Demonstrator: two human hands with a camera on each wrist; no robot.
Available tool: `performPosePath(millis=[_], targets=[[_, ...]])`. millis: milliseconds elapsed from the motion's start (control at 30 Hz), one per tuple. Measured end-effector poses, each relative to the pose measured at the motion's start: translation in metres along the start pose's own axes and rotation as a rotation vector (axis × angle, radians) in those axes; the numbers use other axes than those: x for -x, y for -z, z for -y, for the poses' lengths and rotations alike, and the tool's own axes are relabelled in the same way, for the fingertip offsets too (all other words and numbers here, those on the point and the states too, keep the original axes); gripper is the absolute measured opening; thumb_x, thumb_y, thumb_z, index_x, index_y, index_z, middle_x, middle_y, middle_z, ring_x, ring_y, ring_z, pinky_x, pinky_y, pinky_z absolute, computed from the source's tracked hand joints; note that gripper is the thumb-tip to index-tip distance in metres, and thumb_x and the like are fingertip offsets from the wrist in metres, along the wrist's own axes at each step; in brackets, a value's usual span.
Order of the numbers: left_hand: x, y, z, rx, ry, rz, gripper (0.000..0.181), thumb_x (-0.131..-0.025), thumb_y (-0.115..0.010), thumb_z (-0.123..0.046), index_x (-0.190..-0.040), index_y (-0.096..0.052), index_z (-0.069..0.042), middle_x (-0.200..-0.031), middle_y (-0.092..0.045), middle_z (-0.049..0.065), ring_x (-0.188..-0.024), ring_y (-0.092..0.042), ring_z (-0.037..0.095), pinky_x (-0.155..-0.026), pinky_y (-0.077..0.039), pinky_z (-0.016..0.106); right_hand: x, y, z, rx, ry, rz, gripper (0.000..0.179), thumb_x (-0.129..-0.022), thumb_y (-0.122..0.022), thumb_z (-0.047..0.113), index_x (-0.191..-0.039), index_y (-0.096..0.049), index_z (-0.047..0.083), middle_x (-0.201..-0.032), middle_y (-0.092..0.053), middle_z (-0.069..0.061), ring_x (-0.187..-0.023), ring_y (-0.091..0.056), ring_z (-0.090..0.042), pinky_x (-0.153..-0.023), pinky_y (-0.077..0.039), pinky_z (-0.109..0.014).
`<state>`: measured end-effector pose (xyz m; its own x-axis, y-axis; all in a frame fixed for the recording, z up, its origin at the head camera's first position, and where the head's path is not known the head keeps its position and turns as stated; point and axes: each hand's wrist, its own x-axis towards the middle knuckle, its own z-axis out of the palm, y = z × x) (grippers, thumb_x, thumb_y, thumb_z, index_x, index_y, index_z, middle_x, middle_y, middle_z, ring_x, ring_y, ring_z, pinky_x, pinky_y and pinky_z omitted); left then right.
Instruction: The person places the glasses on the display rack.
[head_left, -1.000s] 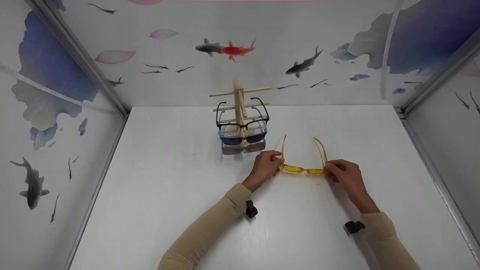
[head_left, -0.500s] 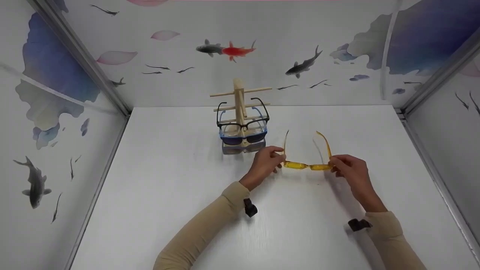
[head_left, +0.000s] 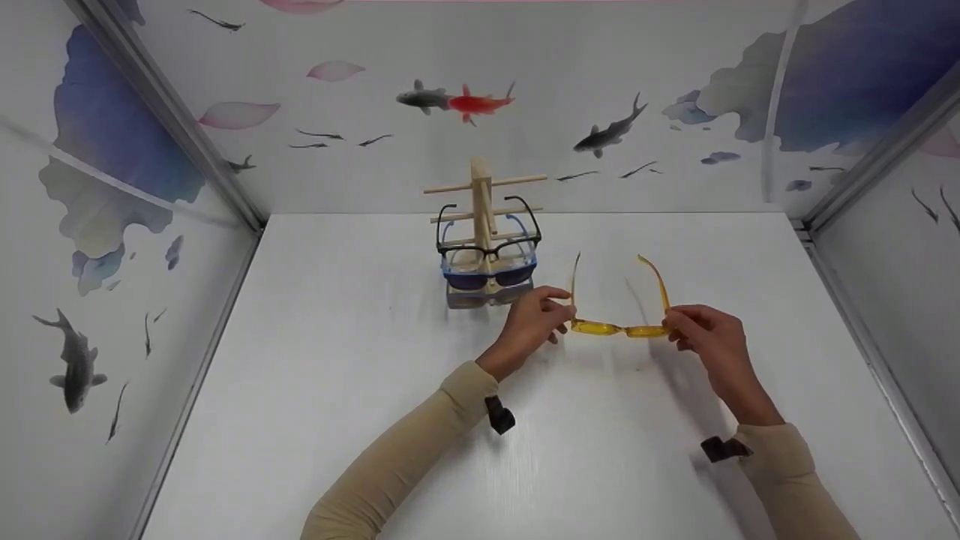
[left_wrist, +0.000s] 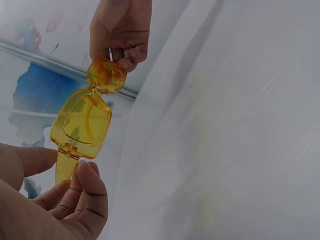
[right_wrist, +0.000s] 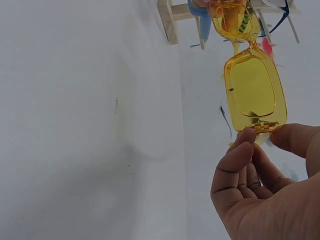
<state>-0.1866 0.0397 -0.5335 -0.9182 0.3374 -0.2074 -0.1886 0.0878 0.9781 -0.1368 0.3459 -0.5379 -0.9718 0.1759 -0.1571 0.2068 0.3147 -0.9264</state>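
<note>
Yellow see-through glasses are held up over the white table, both temples unfolded and pointing away from me. My left hand pinches the left temple close to its hinge. At the other end my right hand pinches the right temple by its hinge. The left wrist view shows thumb and fingers on the yellow temple just below the lens. In the right wrist view the glasses stretch from the right hand's fingertips up toward the left hand.
A wooden glasses rack stands at the back, left of the yellow pair. Black-framed glasses, blue-framed dark glasses and grey glasses hang on it, one below another. Printed walls close in the white table at the back and sides.
Both hands have shifted the yellow glasses slightly right and farther from me. The right hand has moved outward a little, and the temples appear more spread. The rack's glasses have stayed in place.
</note>
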Motion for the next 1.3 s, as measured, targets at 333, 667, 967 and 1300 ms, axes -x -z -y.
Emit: performPosePath(millis=[333,667,967,1300], targets=[[0.003,0.001,-0.01,-0.048,-0.048,-0.008,0.033,-0.108,-0.073,-0.017,-0.138,-0.07,-0.005,-0.102,-0.079,0.004,-0.084,-0.073,0.018,-0.067,-0.059,0.027,0.002,0.0,0.007,-0.079,0.048,-0.005,0.04,-0.107,-0.076,0.027,-0.129,-0.072,-0.006,-0.101,-0.08,0.002,-0.088,-0.071,-0.011,-0.078,-0.062,-0.024],[0.005,0.003,-0.019,-0.041,-0.074,-0.011,0.035,-0.108,-0.072,-0.018,-0.14,-0.068,-0.002,-0.102,-0.078,0.004,-0.086,-0.073,0.02,-0.067,-0.058,0.026,0.005,0.001,0.018,-0.05,0.095,0.0,0.039,-0.107,-0.076,0.031,-0.127,-0.075,-0.002,-0.103,-0.079,-0.002,-0.09,-0.07,-0.013,-0.081,-0.063,-0.025],[0.007,0.005,-0.028,-0.044,-0.064,-0.019,0.032,-0.107,-0.073,-0.016,-0.137,-0.07,-0.005,-0.102,-0.078,0.004,-0.083,-0.071,0.017,-0.067,-0.058,0.027,0.004,0.002,0.026,-0.031,0.095,-0.002,0.04,-0.107,-0.076,0.032,-0.128,-0.074,-0.002,-0.104,-0.078,-0.002,-0.091,-0.07,-0.014,-0.081,-0.063,-0.024],[0.009,0.01,-0.038,-0.058,-0.105,-0.005,0.034,-0.108,-0.072,-0.017,-0.139,-0.069,-0.004,-0.102,-0.078,0.004,-0.091,-0.075,0.03,-0.066,-0.057,0.025,0.005,0.002,0.033,-0.047,0.144,-0.009,0.039,-0.108,-0.075,0.029,-0.127,-0.073,-0.005,-0.101,-0.078,-0.002,-0.087,-0.07,-0.013,-0.078,-0.062,-0.023]])
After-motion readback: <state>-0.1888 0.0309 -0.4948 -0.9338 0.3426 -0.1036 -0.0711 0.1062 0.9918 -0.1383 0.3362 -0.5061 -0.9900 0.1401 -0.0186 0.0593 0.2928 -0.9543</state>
